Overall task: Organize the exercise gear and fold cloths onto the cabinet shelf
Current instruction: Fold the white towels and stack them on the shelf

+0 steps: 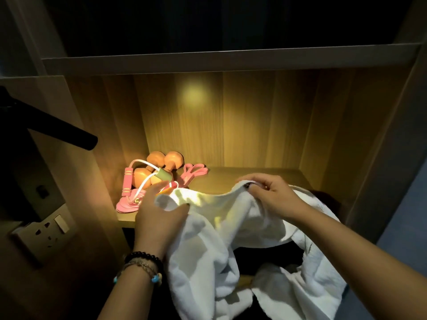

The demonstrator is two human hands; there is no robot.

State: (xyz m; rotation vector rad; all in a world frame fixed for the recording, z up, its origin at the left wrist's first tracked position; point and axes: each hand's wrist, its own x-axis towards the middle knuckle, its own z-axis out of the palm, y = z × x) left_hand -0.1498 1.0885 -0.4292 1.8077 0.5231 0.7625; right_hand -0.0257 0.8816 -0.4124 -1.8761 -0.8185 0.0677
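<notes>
- My left hand [157, 213] grips the white cloth [231, 239] at its left top edge, thumb curled over the fabric, fingers behind it.
- My right hand [275, 195] pinches the cloth's top edge at about 1 o'clock from the left hand; fingers bent around a fold.
- The cloth spans between my hands over the front edge of the cabinet shelf [242, 179]; the rest hangs in loose folds toward 6 o'clock, below shelf level.
- Part of the cloth lies on the shelf at 3 o'clock, behind my right wrist.
- Exercise gear is grouped in the shelf's corner at 9 o'clock: orange dumbbells [161, 167] at the back, touching each other.
- A pink-handled skipping rope [127, 183] with a white cord lies across the dumbbells.
- A pink resistance band [194, 173] lies just beside the dumbbells, toward 3 o'clock.
- A pink coiled item [128, 205] sits at the shelf's front edge; what it is, I cannot tell.
- Bracelets [143, 264] circle my left wrist.
- A wall socket [46, 229] is at 8 o'clock, outside the cabinet.
</notes>
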